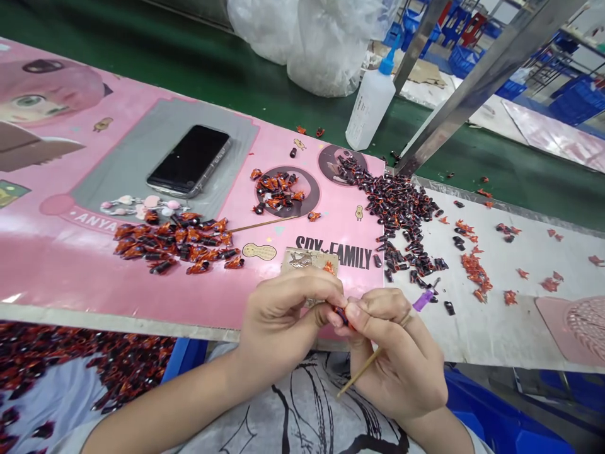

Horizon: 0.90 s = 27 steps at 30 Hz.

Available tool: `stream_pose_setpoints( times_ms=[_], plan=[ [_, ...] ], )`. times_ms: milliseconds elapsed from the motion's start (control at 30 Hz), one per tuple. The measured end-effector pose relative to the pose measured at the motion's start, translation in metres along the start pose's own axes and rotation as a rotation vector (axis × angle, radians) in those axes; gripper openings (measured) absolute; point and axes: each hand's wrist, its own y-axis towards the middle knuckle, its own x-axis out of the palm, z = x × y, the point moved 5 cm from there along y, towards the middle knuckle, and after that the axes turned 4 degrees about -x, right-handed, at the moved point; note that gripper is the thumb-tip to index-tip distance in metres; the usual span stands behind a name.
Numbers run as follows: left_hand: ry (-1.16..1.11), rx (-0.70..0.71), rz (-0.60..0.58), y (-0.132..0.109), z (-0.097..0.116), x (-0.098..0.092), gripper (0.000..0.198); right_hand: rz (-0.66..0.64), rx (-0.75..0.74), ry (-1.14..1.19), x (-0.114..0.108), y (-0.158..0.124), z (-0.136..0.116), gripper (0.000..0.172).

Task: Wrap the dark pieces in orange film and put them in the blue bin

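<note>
Left hand point(283, 315) and right hand point(399, 347) pinch one small piece point(342, 314) above the pink mat's point(118, 299) near edge — pressure probably best light, even.

Place: A factory workshop given over to small-parts handwork.
Worktable: Black-and-orange plastic parts point(401, 208) lie in heaps near a blue-tipped squeeze bottle point(371, 110).
Below the table edge: More such parts sit loose in bulk.
Background: Blue plastic crates point(574, 101) stand beyond a steel post point(482, 88); clear plastic bags point(326, 50) bulge over a long green work surface point(189, 69).
</note>
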Motion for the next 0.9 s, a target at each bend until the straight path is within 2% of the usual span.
stream_pose_setpoints(
  times_ms=[67, 133, 233, 300, 400, 500, 567, 633, 733, 800, 900],
  plan=[
    [0.009, -0.003, 0.000, -0.001, -0.003, -0.002, 0.013, -0.057, -0.030, -0.011, 0.000, 0.001, 0.003, 0.035],
    [0.038, -0.047, 0.008, 0.000, -0.010, -0.010, 0.010, -0.188, -0.059, -0.016, 0.001, 0.002, 0.009, 0.031],
    [0.192, -0.125, 0.041, 0.011, -0.022, -0.035, 0.002, -0.347, -0.080, -0.057, -0.001, 0.001, 0.022, 0.037],
    [0.355, -0.127, 0.104, 0.029, -0.028, -0.061, 0.001, -0.344, -0.060, -0.080, -0.006, -0.001, 0.031, 0.041],
    [0.591, -0.064, 0.221, 0.069, -0.032, -0.099, 0.003, -0.291, -0.031, -0.108, -0.011, -0.006, 0.040, 0.041],
    [0.803, -0.055, 0.269, 0.106, -0.038, -0.122, 0.010, -0.237, -0.038, -0.153, -0.018, -0.010, 0.044, 0.040],
    [0.893, -0.087, 0.266, 0.120, -0.042, -0.131, 0.015, -0.213, -0.039, -0.185, -0.025, -0.014, 0.046, 0.040],
    [0.957, -0.045, 0.256, 0.127, -0.040, -0.135, 0.020, -0.188, -0.041, -0.229, -0.036, -0.019, 0.050, 0.041],
    [1.025, 0.118, 0.238, 0.135, -0.026, -0.131, 0.027, -0.141, -0.005, -0.320, -0.054, -0.030, 0.059, 0.044],
    [1.065, 0.181, 0.176, 0.147, -0.021, -0.118, 0.028, -0.122, 0.051, -0.348, -0.062, -0.037, 0.066, 0.046],
    [1.156, 0.176, -0.042, 0.175, -0.029, -0.078, 0.028, -0.124, 0.118, -0.302, -0.064, -0.047, 0.071, 0.050]
  ],
)
